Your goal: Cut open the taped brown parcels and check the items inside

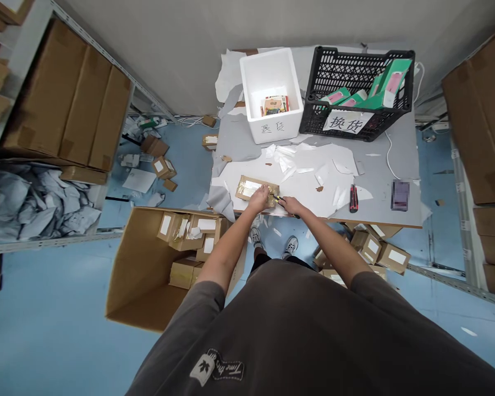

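Observation:
A small taped cardboard box (242, 190) with a white label lies at the front edge of the table. My left hand (259, 199) grips its right part, the fingers closed and bent over the top. In my right hand (291, 205) is a yellow and black utility knife (278, 198), held closed in the fingers. The knife's tip points left at the right end of the box, close to my left fingers. Whether the blade touches the tape is too small to tell. A red and black utility knife (353, 199) lies farther right on the table.
Behind the box stand a white foam box (268, 129) and a black crate (357, 104) with green boxes. Paper scraps (286, 159) litter the table, and a phone-like object (400, 196) lies right. A large open carton (136, 264) of parcels stands at left; more parcels (369, 247) sit right.

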A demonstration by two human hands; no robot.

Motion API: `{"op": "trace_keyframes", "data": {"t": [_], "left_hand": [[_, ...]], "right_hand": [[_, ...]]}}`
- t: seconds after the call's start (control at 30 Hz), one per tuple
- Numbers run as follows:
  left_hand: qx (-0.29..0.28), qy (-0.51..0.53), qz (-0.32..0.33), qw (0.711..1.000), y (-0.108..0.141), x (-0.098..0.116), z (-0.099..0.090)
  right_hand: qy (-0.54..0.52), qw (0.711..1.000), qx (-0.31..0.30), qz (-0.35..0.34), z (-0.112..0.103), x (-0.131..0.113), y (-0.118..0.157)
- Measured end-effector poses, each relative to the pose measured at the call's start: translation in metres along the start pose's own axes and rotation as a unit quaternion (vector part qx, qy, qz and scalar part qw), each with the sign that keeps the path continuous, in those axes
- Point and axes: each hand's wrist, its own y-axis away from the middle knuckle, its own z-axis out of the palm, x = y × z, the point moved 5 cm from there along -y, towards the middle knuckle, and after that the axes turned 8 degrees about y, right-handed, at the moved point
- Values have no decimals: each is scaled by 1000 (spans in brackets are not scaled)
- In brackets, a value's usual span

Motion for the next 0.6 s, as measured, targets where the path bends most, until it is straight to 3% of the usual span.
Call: {"op": "trace_keyframes", "data": {"t": [0.13, 0.27, 0.43, 0.6], "left_hand": [[11, 5, 1, 1000, 1, -1, -1], [2, 14, 2, 1000, 4, -2, -3], [11, 32, -1, 999, 4, -3, -7], [19, 44, 10, 999, -4, -5, -12]], "right_hand": [[11, 1000, -10, -11, 4, -4, -1], [27, 999, 23, 11, 5, -8, 2], [36, 999, 8, 18, 4, 1, 15], [24, 996, 56, 59, -2, 8, 21]]}}
